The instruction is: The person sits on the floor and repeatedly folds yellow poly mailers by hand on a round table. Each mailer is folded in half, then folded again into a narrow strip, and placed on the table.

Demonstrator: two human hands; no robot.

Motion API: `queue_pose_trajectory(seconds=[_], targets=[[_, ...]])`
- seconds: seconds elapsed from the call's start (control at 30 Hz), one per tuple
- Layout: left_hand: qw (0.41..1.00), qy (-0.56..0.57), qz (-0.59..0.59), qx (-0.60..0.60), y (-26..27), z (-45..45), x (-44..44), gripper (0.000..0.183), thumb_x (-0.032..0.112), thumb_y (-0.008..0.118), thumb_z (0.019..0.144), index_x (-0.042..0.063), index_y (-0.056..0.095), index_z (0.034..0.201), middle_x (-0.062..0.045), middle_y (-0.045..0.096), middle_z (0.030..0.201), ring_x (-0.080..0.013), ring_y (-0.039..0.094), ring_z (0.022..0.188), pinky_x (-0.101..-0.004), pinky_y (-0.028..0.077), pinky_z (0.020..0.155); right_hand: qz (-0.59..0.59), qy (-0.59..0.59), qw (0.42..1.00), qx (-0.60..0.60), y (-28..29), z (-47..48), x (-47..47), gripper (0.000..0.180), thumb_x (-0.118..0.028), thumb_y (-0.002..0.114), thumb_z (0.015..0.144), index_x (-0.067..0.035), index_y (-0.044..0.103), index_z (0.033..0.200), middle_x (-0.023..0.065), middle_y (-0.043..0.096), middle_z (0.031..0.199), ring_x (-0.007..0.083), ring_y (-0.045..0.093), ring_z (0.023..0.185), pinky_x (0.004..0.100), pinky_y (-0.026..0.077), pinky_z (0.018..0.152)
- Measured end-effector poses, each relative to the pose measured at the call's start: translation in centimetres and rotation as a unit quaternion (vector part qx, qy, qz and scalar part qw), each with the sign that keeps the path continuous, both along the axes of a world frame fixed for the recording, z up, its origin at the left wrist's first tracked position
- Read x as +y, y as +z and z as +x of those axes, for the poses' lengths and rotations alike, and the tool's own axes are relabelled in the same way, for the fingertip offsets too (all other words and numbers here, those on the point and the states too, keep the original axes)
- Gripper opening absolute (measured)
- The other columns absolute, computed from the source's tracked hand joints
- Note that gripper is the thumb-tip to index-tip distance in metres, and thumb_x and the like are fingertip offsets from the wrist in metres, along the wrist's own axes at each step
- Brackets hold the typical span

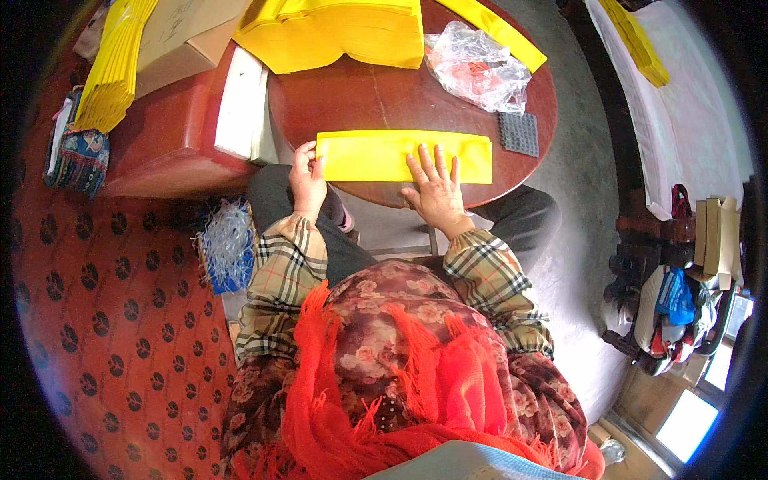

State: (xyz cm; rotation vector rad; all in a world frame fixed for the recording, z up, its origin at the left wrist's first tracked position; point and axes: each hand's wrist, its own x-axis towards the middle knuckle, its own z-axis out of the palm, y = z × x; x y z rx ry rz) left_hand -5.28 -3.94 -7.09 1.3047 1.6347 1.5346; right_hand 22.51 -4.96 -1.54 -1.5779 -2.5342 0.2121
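A folded yellow sheet (366,157), apparently non-woven fabric, lies lengthwise along the near edge of a round red-brown table (336,99). My left hand (308,180) grips its left end between thumb and fingers. Toward the right part of the sheet, my right hand (437,192) rests flat with its fingers spread; the thumb is off the near edge. The layers show slightly offset at the sheet's right end. Farther back on the table sits a thick stack of yellow folded sheets (354,36).
Right of the stack are a clear plastic bag (477,69) with something red inside, a dark textured pad (519,134) and a yellow strip (498,33). On the left, a red cabinet (162,144) carries a cardboard box (180,45) and a yellow bundle (114,72).
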Motion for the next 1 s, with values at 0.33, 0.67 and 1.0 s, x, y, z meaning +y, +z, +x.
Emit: queue_pose_trajectory(seconds=[0.33,0.67,1.0], targets=[[0.942,0.102,-0.087,0.308,4.2,2.2,-0.6,0.040,0.002,0.066,0.082,0.001,0.051,0.119,-0.018,0.058,0.109,-0.0359,0.056,0.104,-0.0445,0.045,0.092,-0.004,-0.012,1.000,0.004,0.0,-0.3,-0.3,0.068,-0.047,0.058,0.090,-0.020,0.037,0.149,0.0104,0.021,0.159,0.0382,0.012,0.147,0.0719,0.005,0.109],[0.842,-0.292,0.024,0.454,5.3,10.5,0.7,0.069,0.045,0.050,0.094,0.001,0.036,0.145,-0.018,0.031,0.154,-0.0351,0.021,0.145,-0.0541,0.013,0.117,0.011,-0.014,1.000,0.017,-0.9,0.1,0.3,0.066,-0.048,0.054,0.089,-0.020,0.040,0.147,0.0092,0.024,0.158,0.0381,0.013,0.147,0.0733,0.003,0.108],[0.815,-0.271,-0.019,0.512,3.7,11.9,1.2,0.080,0.060,0.038,0.095,-0.001,0.035,0.146,-0.018,0.026,0.156,-0.0330,0.016,0.147,-0.0553,0.007,0.117,0.006,-0.043,0.995,0.090,-0.2,1.5,1.0,0.074,-0.041,0.060,0.084,-0.002,0.038,0.144,0.0165,0.028,0.155,0.0346,0.018,0.147,0.0653,0.008,0.113]])
